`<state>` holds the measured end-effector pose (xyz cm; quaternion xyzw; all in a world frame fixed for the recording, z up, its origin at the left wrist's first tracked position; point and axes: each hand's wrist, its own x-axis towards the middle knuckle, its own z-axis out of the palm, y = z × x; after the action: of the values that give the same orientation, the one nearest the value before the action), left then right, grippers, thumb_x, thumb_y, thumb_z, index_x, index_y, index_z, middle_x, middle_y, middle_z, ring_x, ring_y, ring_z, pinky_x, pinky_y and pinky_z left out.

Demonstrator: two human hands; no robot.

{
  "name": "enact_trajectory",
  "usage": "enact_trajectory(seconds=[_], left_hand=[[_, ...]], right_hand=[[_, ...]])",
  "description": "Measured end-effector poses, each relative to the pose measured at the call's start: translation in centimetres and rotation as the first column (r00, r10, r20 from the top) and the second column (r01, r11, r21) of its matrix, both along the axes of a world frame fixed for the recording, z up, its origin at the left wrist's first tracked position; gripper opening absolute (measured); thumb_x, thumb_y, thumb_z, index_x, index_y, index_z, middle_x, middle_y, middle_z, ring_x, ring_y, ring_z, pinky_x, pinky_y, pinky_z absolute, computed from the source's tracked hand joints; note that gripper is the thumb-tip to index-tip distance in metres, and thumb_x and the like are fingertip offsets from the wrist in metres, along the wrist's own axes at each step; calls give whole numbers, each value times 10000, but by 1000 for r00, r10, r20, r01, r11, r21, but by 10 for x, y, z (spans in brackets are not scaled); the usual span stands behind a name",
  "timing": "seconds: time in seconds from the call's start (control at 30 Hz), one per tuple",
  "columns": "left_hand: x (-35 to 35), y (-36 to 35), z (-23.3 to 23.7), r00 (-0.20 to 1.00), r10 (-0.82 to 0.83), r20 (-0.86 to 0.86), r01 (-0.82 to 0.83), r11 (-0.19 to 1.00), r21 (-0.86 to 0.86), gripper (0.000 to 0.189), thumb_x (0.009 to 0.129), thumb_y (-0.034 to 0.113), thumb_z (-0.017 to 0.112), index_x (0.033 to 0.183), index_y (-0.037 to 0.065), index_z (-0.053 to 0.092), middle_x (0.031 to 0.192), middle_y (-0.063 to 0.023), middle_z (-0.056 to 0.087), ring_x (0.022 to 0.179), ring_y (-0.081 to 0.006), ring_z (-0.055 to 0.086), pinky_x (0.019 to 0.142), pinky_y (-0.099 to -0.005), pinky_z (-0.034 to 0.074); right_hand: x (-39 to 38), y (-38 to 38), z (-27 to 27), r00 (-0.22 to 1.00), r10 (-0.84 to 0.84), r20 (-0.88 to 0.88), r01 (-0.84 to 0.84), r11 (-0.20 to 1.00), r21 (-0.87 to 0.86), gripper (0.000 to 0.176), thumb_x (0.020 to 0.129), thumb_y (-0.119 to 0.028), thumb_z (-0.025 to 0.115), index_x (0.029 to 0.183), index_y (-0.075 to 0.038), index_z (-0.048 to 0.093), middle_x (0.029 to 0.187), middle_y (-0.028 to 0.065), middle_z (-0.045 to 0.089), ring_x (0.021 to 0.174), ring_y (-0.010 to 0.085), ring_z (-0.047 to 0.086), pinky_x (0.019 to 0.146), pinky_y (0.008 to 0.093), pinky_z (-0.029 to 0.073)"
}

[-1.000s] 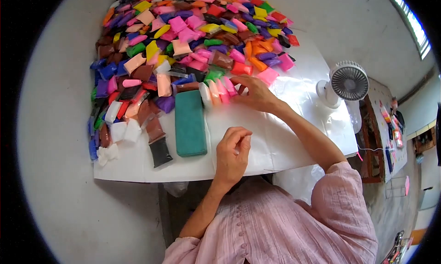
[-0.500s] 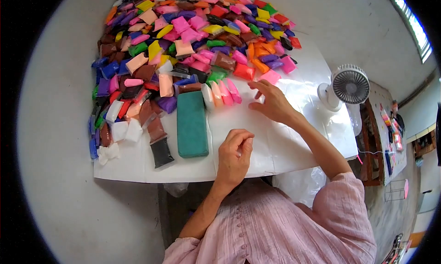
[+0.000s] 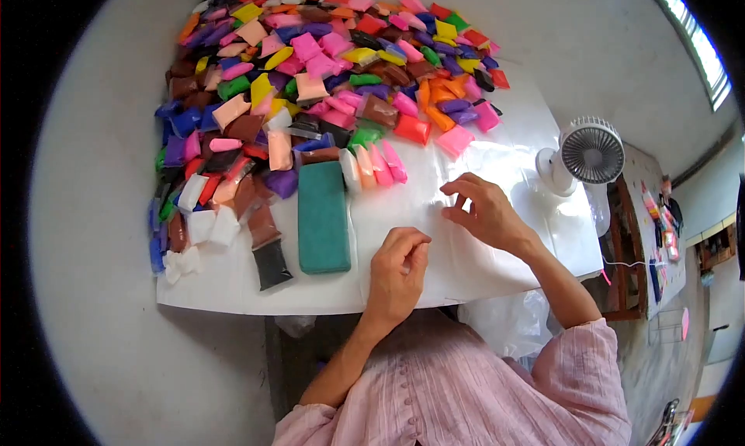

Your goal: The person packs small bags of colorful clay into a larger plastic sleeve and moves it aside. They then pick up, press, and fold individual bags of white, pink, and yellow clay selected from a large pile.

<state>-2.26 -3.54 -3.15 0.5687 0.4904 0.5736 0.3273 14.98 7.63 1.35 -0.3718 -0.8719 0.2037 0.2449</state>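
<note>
My left hand (image 3: 397, 275) rests near the table's front edge, fingers curled in and thumb against them; nothing shows in it. Farther right, my right hand (image 3: 489, 217) hovers over the white table cover, thumb and forefinger apart, holding nothing. A teal rectangular block (image 3: 324, 217) lies left of my hands. Against its upper right side stands a short row of soft clay packets: a white packet (image 3: 350, 171), a peach packet (image 3: 365, 169) and two pink packets (image 3: 387, 164). Closest above my right hand lies a flat pink packet (image 3: 455, 141).
A big heap of colourful packets (image 3: 326, 65) covers the back and left of the table (image 3: 466, 275). A black packet (image 3: 272, 264) lies left of the block. At the right edge stands a small white fan (image 3: 590, 151). Walls rise behind and to the left.
My right hand has drawn back toward me and slightly right, away from the pink packets. My left hand stays nearly in place, still curled. The packets in the row have not moved.
</note>
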Motion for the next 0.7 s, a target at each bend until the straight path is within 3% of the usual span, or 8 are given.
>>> enact_trajectory(seconds=[0.13, 0.2, 0.33, 0.37, 0.47, 0.7], left_hand=[[-1, -1, -1, 999, -5, 34, 5, 1000, -8, 114, 923, 29, 575, 990, -36, 639, 999, -74, 616, 797, -126, 565, 702, -247, 471], [0, 0, -3, 998, 1, 56, -1, 1000, -9, 110, 920, 25, 577, 987, -36, 641, 997, -75, 615, 795, -128, 564, 701, -245, 469], [-1, 0, -1, 1000, -4, 28, 4, 1000, 3, 106, 904, 5, 582, 977, -37, 646, 993, -78, 612, 787, -131, 564, 678, -245, 460], [-1, 0, -1, 999, -7, 31, 7, 1000, -1, 106, 903, 3, 581, 977, -37, 645, 991, -78, 611, 781, -132, 563, 674, -246, 459], [-1, 1, -2, 999, -12, 43, 12, 1000, -1, 105, 900, -2, 577, 974, -35, 644, 980, -78, 608, 763, -134, 559, 663, -247, 456], [-3, 3, -5, 998, -41, 56, 42, 999, -4, 92, 898, -17, 572, 977, -23, 619, 933, -79, 586, 717, -134, 546, 631, -251, 447]], right_hand=[[-26, 19, 25, 999, 48, -15, -46, 993, 110, 286, 808, -137, 721, 1051, 1, 660, 963, 151, 640, 766, 257, 665, 690, 390, 515], [-43, 33, 33, 997, 50, -57, -41, 988, 151, 247, 807, -75, 732, 1034, -3, 667, 966, 120, 657, 731, 198, 655, 636, 334, 515], [-79, 72, 48, 997, 67, -42, -55, 967, 249, 204, 821, -108, 713, 984, 11, 681, 859, 140, 671, 726, 227, 651, 641, 337, 509], [-92, 85, 50, 997, 72, 12, -73, 958, 277, 200, 821, -123, 691, 974, 6, 687, 815, 159, 662, 727, 268, 646, 653, 365, 505], [-142, 107, 54, 979, 183, -87, -138, 917, 374, 221, 828, -190, 666, 953, -10, 693, 795, 175, 657, 744, 302, 649, 671, 411, 502], [-274, 128, 66, 996, -86, -37, 93, 945, 312, 345, 793, -362, 671, 891, -32, 699, 862, 193, 686, 842, 350, 670, 730, 462, 517]])
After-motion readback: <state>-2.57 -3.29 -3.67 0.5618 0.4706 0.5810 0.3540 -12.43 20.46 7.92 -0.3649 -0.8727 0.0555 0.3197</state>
